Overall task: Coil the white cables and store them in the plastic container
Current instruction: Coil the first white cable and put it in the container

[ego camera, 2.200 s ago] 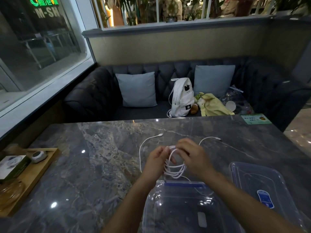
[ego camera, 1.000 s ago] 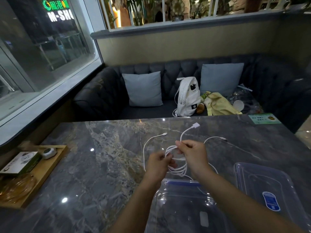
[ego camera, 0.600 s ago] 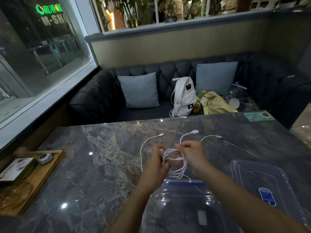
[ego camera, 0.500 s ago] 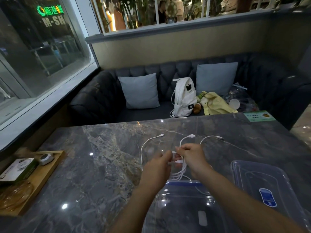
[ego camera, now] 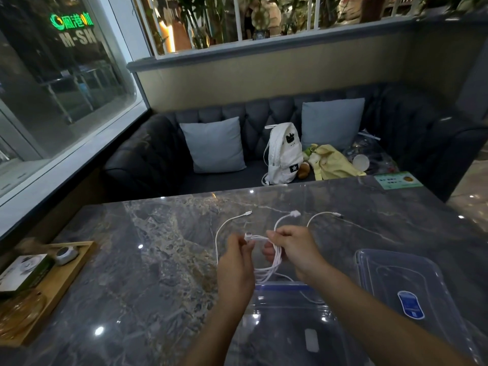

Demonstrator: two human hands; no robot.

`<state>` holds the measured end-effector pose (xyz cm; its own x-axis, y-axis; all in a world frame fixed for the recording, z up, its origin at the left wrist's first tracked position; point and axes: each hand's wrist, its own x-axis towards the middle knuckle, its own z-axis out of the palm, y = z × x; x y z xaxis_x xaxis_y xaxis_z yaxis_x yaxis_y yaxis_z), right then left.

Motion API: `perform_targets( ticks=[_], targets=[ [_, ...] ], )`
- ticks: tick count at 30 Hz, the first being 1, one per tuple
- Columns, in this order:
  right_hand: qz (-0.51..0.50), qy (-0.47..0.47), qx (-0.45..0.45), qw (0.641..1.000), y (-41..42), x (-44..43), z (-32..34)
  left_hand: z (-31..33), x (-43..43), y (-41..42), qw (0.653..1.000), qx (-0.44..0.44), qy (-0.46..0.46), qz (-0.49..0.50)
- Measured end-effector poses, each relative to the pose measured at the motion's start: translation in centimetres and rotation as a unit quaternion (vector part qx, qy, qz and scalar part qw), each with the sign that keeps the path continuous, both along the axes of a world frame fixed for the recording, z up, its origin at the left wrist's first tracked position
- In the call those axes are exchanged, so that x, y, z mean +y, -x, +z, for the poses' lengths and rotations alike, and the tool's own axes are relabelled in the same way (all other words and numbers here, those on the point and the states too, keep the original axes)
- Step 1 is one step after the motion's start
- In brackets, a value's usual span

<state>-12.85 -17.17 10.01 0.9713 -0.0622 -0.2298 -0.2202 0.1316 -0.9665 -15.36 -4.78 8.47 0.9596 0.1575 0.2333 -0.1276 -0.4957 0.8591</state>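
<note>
A coil of white cable (ego camera: 269, 269) hangs between my hands above the marble table (ego camera: 158, 260). My left hand (ego camera: 236, 262) pinches a plug end of the coil at its upper left. My right hand (ego camera: 295, 249) grips the coil's top, and one plug end (ego camera: 294, 214) arcs up from it. Another white cable (ego camera: 224, 228) lies loose on the table to the left, and a further one (ego camera: 324, 214) trails off to the right. The clear plastic container (ego camera: 290, 326) stands just below my hands, near the table's front edge.
The container's clear lid (ego camera: 401, 286) lies to the right. A wooden tray (ego camera: 50, 286) with a box and small items sits at the left edge. Beyond the table is a dark sofa with a white backpack (ego camera: 284, 154) and cushions.
My left hand has pulled a plug end out sideways from the coil. The loose end by my right hand has dropped lower and shortened. The coil stays over the container's far edge.
</note>
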Motion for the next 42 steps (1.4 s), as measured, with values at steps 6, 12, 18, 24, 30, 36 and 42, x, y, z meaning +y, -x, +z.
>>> perform_targets(
  ticks=[6,12,18,24,30,36,42],
  targets=[
    [0.052,0.195,0.018,0.979,0.5,0.1,-0.1,0.1,-0.3,0.1,0.999,-0.039,0.012,-0.013],
    [0.253,0.247,0.081,0.932,0.6,-1.9,1.0,-0.7,0.1,-0.2,0.972,-0.039,-0.203,-0.111],
    [0.333,0.183,0.115,0.918,0.6,-3.7,0.5,-0.9,0.0,-0.1,0.936,-0.067,-0.298,-0.172],
    [0.344,0.15,0.089,0.923,0.9,-4.7,0.3,-0.7,-0.3,0.1,0.977,0.051,-0.095,-0.186],
    [0.245,0.364,-0.146,0.887,1.3,-4.6,-0.4,-0.7,-1.0,-0.2,0.98,0.13,0.025,-0.149],
    [0.306,0.511,-0.316,0.738,2.3,-5.2,-0.5,-0.7,-1.7,0.4,0.961,0.185,0.151,-0.14],
    [0.272,0.57,-0.375,0.678,2.9,-5.5,-0.4,-0.9,-2.0,1.1,0.939,0.212,0.237,-0.134]
  ],
)
